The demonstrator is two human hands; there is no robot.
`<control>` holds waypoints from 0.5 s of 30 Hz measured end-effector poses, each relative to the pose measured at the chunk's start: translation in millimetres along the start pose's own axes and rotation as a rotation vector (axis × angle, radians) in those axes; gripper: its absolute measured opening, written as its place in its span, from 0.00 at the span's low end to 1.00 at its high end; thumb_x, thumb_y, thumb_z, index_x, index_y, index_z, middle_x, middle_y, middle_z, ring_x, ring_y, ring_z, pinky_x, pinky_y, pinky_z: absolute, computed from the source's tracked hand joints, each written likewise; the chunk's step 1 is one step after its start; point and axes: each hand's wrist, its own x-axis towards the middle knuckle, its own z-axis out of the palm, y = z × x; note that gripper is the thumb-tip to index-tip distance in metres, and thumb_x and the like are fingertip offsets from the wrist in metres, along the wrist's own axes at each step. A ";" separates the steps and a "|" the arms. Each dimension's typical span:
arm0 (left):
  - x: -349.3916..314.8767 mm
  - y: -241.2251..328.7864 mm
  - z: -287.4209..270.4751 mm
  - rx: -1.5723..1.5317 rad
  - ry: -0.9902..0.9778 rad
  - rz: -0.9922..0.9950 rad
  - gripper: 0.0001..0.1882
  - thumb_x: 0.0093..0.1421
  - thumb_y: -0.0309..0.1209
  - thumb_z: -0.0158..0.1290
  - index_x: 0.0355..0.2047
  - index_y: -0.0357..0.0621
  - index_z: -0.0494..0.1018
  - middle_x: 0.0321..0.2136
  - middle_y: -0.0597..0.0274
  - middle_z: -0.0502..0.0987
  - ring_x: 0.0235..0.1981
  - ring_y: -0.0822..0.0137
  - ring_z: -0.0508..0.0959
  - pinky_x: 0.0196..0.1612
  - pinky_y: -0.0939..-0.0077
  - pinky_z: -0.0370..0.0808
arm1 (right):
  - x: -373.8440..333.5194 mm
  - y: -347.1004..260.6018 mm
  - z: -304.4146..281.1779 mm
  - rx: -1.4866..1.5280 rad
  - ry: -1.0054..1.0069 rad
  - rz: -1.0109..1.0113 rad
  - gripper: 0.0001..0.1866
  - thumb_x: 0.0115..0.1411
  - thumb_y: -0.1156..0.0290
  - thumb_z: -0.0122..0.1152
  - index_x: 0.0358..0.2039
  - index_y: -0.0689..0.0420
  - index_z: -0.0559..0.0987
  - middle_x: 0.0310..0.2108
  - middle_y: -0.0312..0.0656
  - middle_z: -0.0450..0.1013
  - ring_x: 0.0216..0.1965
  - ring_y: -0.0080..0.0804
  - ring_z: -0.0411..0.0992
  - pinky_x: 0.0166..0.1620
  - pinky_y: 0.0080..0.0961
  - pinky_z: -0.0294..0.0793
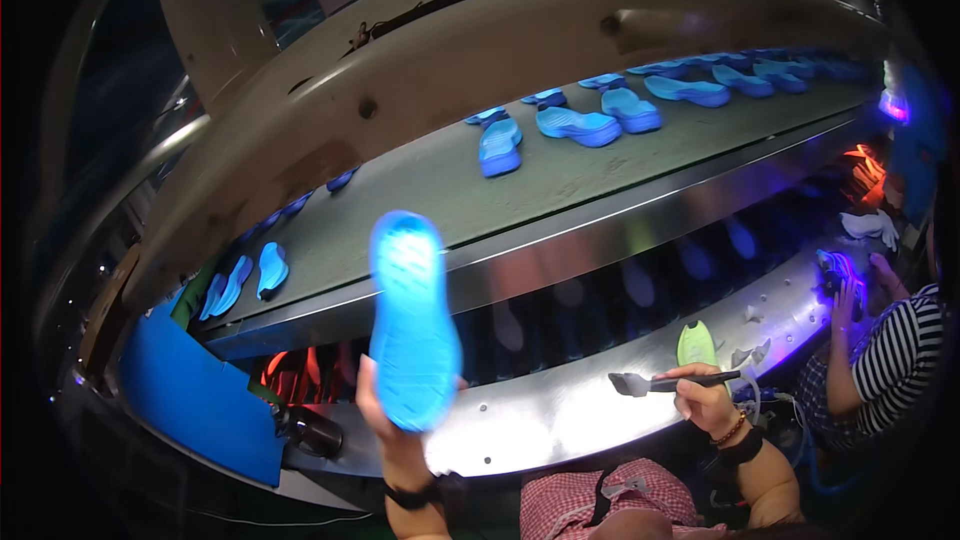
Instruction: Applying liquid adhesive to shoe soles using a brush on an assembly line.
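My left hand [378, 416] grips a bright blue shoe sole [414, 340] near its lower end. The sole is held upright in front of the conveyor's metal edge, its broad face toward me. My right hand [706, 404] is closed around the dark handle of a flat brush [632, 384], whose bristles point left over the shiny metal ledge [560, 420]. Just behind that hand, a yellow-green shoe sole [696, 344] rests on the ledge. Small crumpled pale scraps [750, 354] lie to its right.
Several blue soles [580, 126] lie on the grey conveyor belt [400, 180] beneath a curved metal hood [330, 130]. More soles stand in the dark slot under the belt. A dark cup-like container [318, 432] is at left. A co-worker in a striped sleeve [900, 350] works at right beside a white glove [870, 226].
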 end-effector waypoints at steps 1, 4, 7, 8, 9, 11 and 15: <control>15.4 14.0 -5.5 -0.284 0.082 0.105 0.34 0.59 0.54 0.34 0.53 0.37 0.61 0.48 0.48 0.67 0.45 0.49 0.71 0.40 0.43 0.70 | 1.7 5.6 -5.5 0.032 0.013 -0.010 0.10 0.55 0.79 0.50 0.38 0.68 0.74 0.38 0.53 0.73 0.16 0.20 0.66 0.20 0.12 0.67; 84.9 50.2 -22.6 -0.792 0.447 0.574 0.34 0.60 0.54 0.34 0.57 0.39 0.54 0.55 0.51 0.60 0.56 0.50 0.61 0.60 0.45 0.52 | 1.1 19.0 -20.8 0.055 0.115 0.004 0.10 0.55 0.78 0.51 0.38 0.67 0.74 0.35 0.49 0.74 0.15 0.20 0.65 0.20 0.12 0.66; 123.6 34.2 -22.6 -0.268 0.514 0.557 0.31 0.61 0.51 0.36 0.55 0.39 0.59 0.55 0.52 0.61 0.56 0.54 0.61 0.60 0.54 0.55 | -3.4 23.4 -35.8 0.045 0.239 -0.001 0.10 0.55 0.77 0.52 0.38 0.66 0.74 0.29 0.44 0.74 0.14 0.20 0.65 0.19 0.12 0.65; 131.6 13.8 -17.8 0.097 0.500 0.526 0.29 0.62 0.49 0.37 0.53 0.38 0.61 0.55 0.53 0.62 0.56 0.56 0.62 0.59 0.57 0.56 | -4.9 24.5 -40.9 0.068 0.268 -0.004 0.10 0.55 0.77 0.53 0.37 0.66 0.74 0.26 0.41 0.73 0.13 0.20 0.64 0.19 0.12 0.64; 137.8 -4.8 -12.8 0.496 0.430 0.620 0.24 0.61 0.44 0.40 0.48 0.37 0.65 0.51 0.53 0.66 0.53 0.56 0.65 0.58 0.59 0.57 | -6.0 25.1 -46.8 0.049 0.280 -0.004 0.10 0.56 0.76 0.52 0.38 0.66 0.74 0.31 0.45 0.75 0.15 0.21 0.65 0.20 0.13 0.65; 148.6 -39.9 -2.2 1.297 0.361 0.900 0.16 0.59 0.36 0.46 0.39 0.35 0.72 0.43 0.51 0.73 0.48 0.57 0.69 0.57 0.62 0.56 | -6.2 29.1 -56.9 0.048 0.336 0.009 0.10 0.56 0.76 0.53 0.38 0.65 0.74 0.30 0.44 0.74 0.15 0.21 0.65 0.20 0.13 0.65; 159.4 -80.7 5.5 1.777 0.509 1.144 0.16 0.52 0.41 0.50 0.34 0.42 0.73 0.38 0.59 0.74 0.44 0.60 0.69 0.53 0.61 0.56 | -7.5 40.4 -74.6 0.043 0.429 0.022 0.10 0.55 0.75 0.55 0.37 0.64 0.75 0.26 0.40 0.74 0.15 0.21 0.65 0.20 0.13 0.65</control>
